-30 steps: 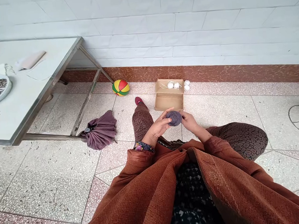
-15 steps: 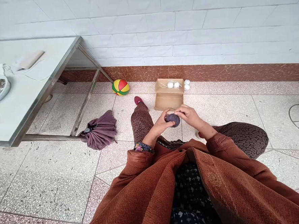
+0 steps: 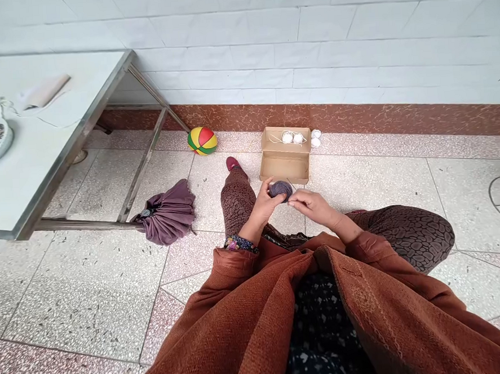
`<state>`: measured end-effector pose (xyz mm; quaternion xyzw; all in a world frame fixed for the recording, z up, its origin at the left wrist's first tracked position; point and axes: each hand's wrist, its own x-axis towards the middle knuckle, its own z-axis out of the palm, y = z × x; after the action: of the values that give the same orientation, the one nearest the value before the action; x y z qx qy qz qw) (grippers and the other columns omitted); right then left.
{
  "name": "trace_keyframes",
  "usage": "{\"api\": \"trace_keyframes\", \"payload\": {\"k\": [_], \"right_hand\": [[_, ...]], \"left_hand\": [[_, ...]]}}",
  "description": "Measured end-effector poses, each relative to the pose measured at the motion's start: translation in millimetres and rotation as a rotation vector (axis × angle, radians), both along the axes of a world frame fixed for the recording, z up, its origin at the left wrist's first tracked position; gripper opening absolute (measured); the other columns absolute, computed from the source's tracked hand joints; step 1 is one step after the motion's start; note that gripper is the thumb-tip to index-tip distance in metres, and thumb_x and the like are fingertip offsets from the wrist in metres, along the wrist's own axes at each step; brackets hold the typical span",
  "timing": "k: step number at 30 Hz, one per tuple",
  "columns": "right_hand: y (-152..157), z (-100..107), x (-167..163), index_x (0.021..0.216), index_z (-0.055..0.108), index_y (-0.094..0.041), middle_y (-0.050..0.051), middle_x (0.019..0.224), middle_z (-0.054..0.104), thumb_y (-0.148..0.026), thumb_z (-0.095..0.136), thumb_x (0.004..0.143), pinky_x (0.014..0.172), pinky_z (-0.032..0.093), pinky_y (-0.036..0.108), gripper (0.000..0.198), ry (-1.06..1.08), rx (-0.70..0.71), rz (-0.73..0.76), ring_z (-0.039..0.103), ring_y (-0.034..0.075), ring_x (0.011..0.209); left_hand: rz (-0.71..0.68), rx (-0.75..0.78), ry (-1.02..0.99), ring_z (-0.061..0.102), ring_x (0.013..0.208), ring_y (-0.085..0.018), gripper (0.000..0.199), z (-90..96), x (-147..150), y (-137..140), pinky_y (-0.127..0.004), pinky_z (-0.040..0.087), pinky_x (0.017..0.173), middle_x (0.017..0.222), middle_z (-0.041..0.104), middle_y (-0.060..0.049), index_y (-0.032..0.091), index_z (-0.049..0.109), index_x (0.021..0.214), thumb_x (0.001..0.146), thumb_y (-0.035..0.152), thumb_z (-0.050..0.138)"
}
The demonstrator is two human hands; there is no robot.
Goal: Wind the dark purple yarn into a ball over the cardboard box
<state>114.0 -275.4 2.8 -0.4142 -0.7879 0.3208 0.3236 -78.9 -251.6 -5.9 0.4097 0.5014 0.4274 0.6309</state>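
1. The person's left hand [image 3: 262, 204] is cupping a purple yarn ball [image 3: 279, 190] from its left side, thumb on the near face and fingers curling round the far one; that grip is probably steadying the ball while leaving its right side open.
2. The right hand [image 3: 314, 207] is bringing its thumb and forefinger up to the ball's near right edge, a placing that seems to suit fine fingertip work; from where I'm standing I cannot tell whether a strand is lying between those fingertips.
3. So the yarn ball is sitting between the two hands, resting in the left and just beside the right's fingertips, and both are hovering over the floor between the knees, likely for easy reach and a clear look.
4. Just beyond the hands, an open cardboard box [image 3: 283, 168] is lying on the floor; two white string balls [image 3: 293, 137] are resting in its farther half, perhaps so they aren't rolling off, while a couple more white balls [image 3: 316, 138] are sitting just outside.
5. Over to the left, a purple umbrella [image 3: 170, 213] is lying near the surface's [image 3: 40, 149] lower rail, well apart from the yarn.
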Motion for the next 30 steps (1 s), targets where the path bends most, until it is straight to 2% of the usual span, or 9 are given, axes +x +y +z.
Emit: {"api": "trace_keyframes", "payload": {"k": [3,7,9,11,16,20,23,27,30], "right_hand": [[18.6,6.1,9.5,0.093,0.071,-0.024,0.005,0.088,0.069,-0.042,0.055,0.104,0.079,0.05,0.034,0.027,0.017,0.049,-0.121,0.065,0.021,0.084],[21.9,-19.3,14.1,0.089,0.069,-0.023,0.005,0.085,0.07,-0.04,0.053,0.102,0.079,0.051,0.035,0.027,0.06,-0.047,-0.277,0.065,0.022,0.083],[11.3,-35.5,10.8,0.09,0.069,-0.023,0.005,0.085,0.072,-0.039,0.052,0.101,0.076,0.052,0.035,0.025,0.058,-0.123,-0.325,0.066,0.022,0.082],[-2.7,-44.8,5.2,0.091,0.069,-0.022,0.006,0.086,0.073,-0.039,0.053,0.101,0.076,0.053,0.035,0.025,0.032,-0.151,-0.293,0.067,0.023,0.082],[-19.4,-27.1,-2.7,0.093,0.069,-0.023,0.006,0.089,0.073,-0.041,0.049,0.105,0.081,0.053,0.034,0.03,0.0,-0.089,0.009,0.067,0.021,0.083],[-1.6,0.0,5.2,0.095,0.07,-0.024,0.005,0.088,0.071,-0.045,0.053,0.105,0.081,0.052,0.034,0.029,0.016,-0.005,-0.034,0.065,0.021,0.082],[16.1,5.1,12.4,0.092,0.071,-0.025,0.006,0.089,0.07,-0.046,0.056,0.103,0.081,0.051,0.035,0.028,0.03,0.031,-0.132,0.064,0.022,0.085],[18.9,-14.3,11.8,0.089,0.068,-0.023,0.004,0.083,0.068,-0.045,0.051,0.104,0.076,0.051,0.034,0.031,0.083,-0.057,-0.282,0.063,0.021,0.079],[3.3,-33.9,4.1,0.091,0.067,-0.022,0.004,0.082,0.069,-0.042,0.049,0.103,0.072,0.052,0.034,0.03,0.068,-0.158,-0.309,0.063,0.021,0.074]], "left_hand": [[-0.176,-0.016,0.004,0.057,0.103,-0.021,0.086,2.5,0.9,-4.4,-0.038,0.043,0.103,0.109,0.06,-0.004,0.02,0.055,0.144,0.063,0.024,0.083],[-0.396,-0.064,-0.291,0.059,0.108,-0.022,0.083,14.6,3.7,-11.9,-0.037,0.043,0.103,0.116,0.064,-0.006,0.022,0.058,0.142,0.064,0.028,0.085],[-0.376,-0.076,-0.399,0.059,0.112,-0.023,0.079,18.3,4.5,-12.5,-0.037,0.043,0.104,0.123,0.063,-0.007,0.025,0.059,0.141,0.067,0.031,0.085],[-0.265,-0.06,-0.401,0.059,0.114,-0.022,0.078,17.6,4.8,-10.0,-0.037,0.043,0.105,0.125,0.063,-0.007,0.027,0.058,0.143,0.069,0.032,0.083],[0.014,-0.001,-0.111,0.057,0.108,-0.021,0.086,3.2,3.0,-0.7,-0.037,0.042,0.106,0.114,0.06,-0.004,0.025,0.054,0.146,0.065,0.028,0.084],[-0.065,0.015,0.057,0.057,0.102,-0.021,0.09,-1.0,1.9,-1.7,-0.039,0.043,0.103,0.108,0.059,-0.003,0.023,0.051,0.149,0.065,0.028,0.084],[-0.217,-0.013,0.011,0.058,0.102,-0.021,0.091,4.0,2.1,-6.4,-0.039,0.043,0.102,0.107,0.06,-0.004,0.021,0.052,0.147,0.063,0.027,0.086],[-0.368,-0.097,-0.285,0.06,0.107,-0.022,0.078,15.8,1.8,-11.9,-0.037,0.045,0.099,0.116,0.065,-0.007,0.024,0.061,0.138,0.064,0.029,0.086],[-0.309,-0.135,-0.45,0.062,0.109,-0.023,0.074,21.9,1.4,-11.1,-0.039,0.047,0.099,0.124,0.065,-0.008,0.026,0.062,0.137,0.067,0.033,0.084]]}}
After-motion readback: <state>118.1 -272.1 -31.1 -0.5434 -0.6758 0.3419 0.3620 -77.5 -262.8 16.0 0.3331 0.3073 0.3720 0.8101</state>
